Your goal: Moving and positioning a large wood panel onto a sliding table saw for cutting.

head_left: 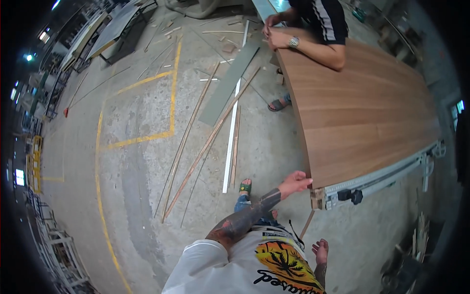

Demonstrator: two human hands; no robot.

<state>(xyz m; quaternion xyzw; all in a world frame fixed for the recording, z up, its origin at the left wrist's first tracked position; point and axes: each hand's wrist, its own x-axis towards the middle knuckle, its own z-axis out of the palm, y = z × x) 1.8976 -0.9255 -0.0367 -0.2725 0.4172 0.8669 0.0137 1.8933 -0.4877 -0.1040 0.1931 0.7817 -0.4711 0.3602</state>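
Note:
My left hand [295,183] reaches out to the near left corner of a large brown wood-grain panel [362,117]. Its fingers are closed at the panel's edge, and the fingertips are partly hidden there. Low at my right side hangs my right hand [321,251], fingers loosely bent and apart, with nothing in it. A grey metal rail [382,172] with a black knob [356,197] runs along the panel's near edge, ending in a wooden block [317,200] just beside my left hand.
A co-worker's forearms [313,46] rest on the panel's far left corner. Long wood strips [210,147], a white strip [231,142] and a grey-green board [230,85] lie on the floor to the left. Yellow lines [173,103] mark the concrete. Scrap lengths [420,237] stand at the right.

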